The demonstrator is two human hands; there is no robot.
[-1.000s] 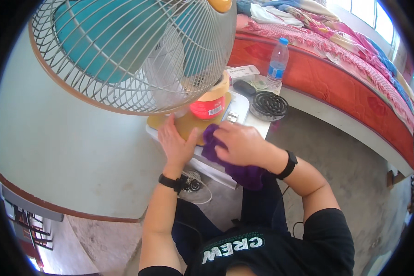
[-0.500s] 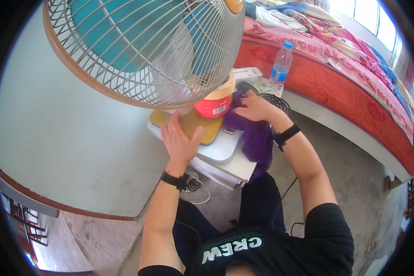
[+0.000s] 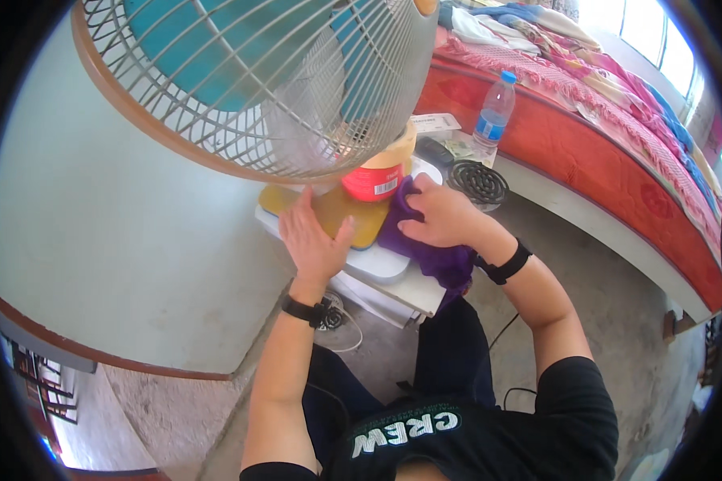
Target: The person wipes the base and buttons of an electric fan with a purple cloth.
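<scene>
My right hand (image 3: pixel 448 215) has its fingers curled on a bunched purple cloth (image 3: pixel 437 263), a fold rising by the fingertips. The cloth lies over the right side of a white-edged flat thing (image 3: pixel 385 267) on a small white stand (image 3: pixel 417 295) and hangs off its near corner. My left hand (image 3: pixel 314 244) rests with fingers spread on the yellow top (image 3: pixel 365 220) of that flat thing. Beyond it, between my hands, stands a red-labelled cream tub (image 3: pixel 375 183), its upper part behind the fan's cage.
A large caged fan (image 3: pixel 241 96) with blue blades looms over the left of the stand. A pale table (image 3: pixel 136 264) spreads leftward. At the back right are a black spiral coil (image 3: pixel 479 183), a dark oblong thing (image 3: pixel 433 151), a water bottle (image 3: pixel 496 112) and a red bed (image 3: pixel 602 152).
My right hand has come slightly nearer, drawing the purple cloth back. The spiral coil and a white round patch beside the tub now show more. My left hand has stayed nearly still.
</scene>
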